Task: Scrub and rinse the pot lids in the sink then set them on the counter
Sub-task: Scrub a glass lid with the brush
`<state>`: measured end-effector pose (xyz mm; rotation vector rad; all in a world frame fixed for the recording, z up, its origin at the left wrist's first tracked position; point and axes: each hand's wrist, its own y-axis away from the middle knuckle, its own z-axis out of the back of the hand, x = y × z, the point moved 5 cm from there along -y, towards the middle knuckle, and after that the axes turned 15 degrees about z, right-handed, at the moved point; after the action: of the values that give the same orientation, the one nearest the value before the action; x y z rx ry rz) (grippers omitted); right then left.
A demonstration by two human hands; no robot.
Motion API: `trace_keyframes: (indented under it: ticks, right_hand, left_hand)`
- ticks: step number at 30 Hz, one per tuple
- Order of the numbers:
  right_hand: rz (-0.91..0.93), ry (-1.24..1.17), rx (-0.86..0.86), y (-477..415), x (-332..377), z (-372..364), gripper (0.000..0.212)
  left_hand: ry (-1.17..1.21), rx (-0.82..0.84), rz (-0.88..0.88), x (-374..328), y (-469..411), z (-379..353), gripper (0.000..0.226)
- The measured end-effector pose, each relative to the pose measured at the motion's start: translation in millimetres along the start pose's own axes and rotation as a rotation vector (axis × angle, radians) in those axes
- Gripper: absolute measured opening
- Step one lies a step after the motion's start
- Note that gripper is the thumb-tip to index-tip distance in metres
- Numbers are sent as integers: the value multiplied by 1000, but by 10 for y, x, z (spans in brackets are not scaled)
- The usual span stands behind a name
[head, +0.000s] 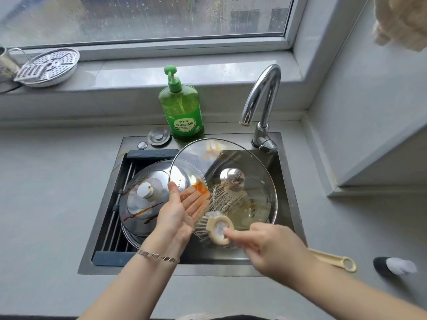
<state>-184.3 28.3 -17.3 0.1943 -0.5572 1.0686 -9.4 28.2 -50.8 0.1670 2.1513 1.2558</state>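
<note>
Centre frame, over the sink (208,270), the left hand (178,211) pinches a tilted glass lid (254,181) at its rim, thumb in front and flat fingers behind the glass. The blurred right hand (272,248) grips a dish brush (219,229), bristles against the lid. A stained steel lid (143,199) lies on the sink rack (120,227), left of centre.

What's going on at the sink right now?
A person is scrubbing a glass lid over the sink. The left hand holds the lid tilted by its rim, and the right hand presses a brush against it. A steel lid streaked with brown sauce lies on the rack in the sink, not yet cleaned. No water shows at the faucet.
</note>
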Motion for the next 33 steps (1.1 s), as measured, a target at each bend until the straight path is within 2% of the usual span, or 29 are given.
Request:
trace_keyframes:
  ticks: [1, 4, 5, 6, 9, 10, 12, 14, 15, 18, 19, 22, 23, 24, 27, 28, 31, 32, 33]
  right_hand:
    - [-46, -7, 8, -7, -78, 78, 36]
    - [-345, -48, -187, 49, -605, 295, 30]
    - [-355, -45, -231, 65, -593, 319, 30]
    - [-306, -49, -204, 47, -499, 292, 31]
    - [-56, -49, -10, 138, -121, -60, 42]
    - [-88, -75, 8, 155, -155, -39, 41]
    - [-327, -106, -124, 175, -548, 148, 30]
    - [-474, -116, -224, 277, -824, 196, 26]
    - [-474, -116, -201, 262, -756, 214, 27]
    - [-217, -164, -99, 255, -307, 3, 40]
    - [-223, -173, -88, 275, -291, 9, 44]
    - [-509, -194, -222, 341, -775, 202, 27]
    - [-555, -175, -265, 359, -854, 221, 25]
    - [-545, -162, -237, 334, -799, 207, 25]
    - [-250, -128, -146, 214, -317, 22, 30]
    - [-232, -132, -112, 225, -275, 18, 33]
    - [-530, -125, -163, 265, -757, 211, 26]
    - [-591, -103, -179, 288, -857, 233, 27]
    - [-577, -90, -162, 277, -836, 219, 28]
  left_hand:
    - [11, -1, -2, -6, 11, 15, 54]
    - [61, -4, -4, -63, 5, 37, 55]
    - [66, -5, -2, -84, 0, 39, 55]
    - [63, -6, -2, -102, -5, 38, 55]
    - [39, -21, -12, -120, 1, 28, 54]
    - [32, -24, -12, -112, 13, 19, 53]
    - [43, -25, -14, -108, 44, -6, 52]
    - [86, -31, -7, -108, 44, -24, 53]
    - [96, -36, -8, -110, 43, -32, 53]
    - [105, -49, -17, -107, 50, -60, 52]
    - [115, -49, -18, -104, 51, -59, 52]
    - [149, -31, -27, -129, 62, -68, 52]
    - [158, -31, -28, -137, 58, -69, 52]
    - [157, -34, -31, -143, 57, -71, 51]
    - [142, -50, -26, -137, 66, -57, 51]
    - [144, -50, -19, -131, 67, -37, 52]
    - [171, -48, -7, -121, 73, 5, 53]
    - [180, -49, -6, -115, 76, 11, 53]
    - [175, -50, -7, -109, 84, 12, 53]
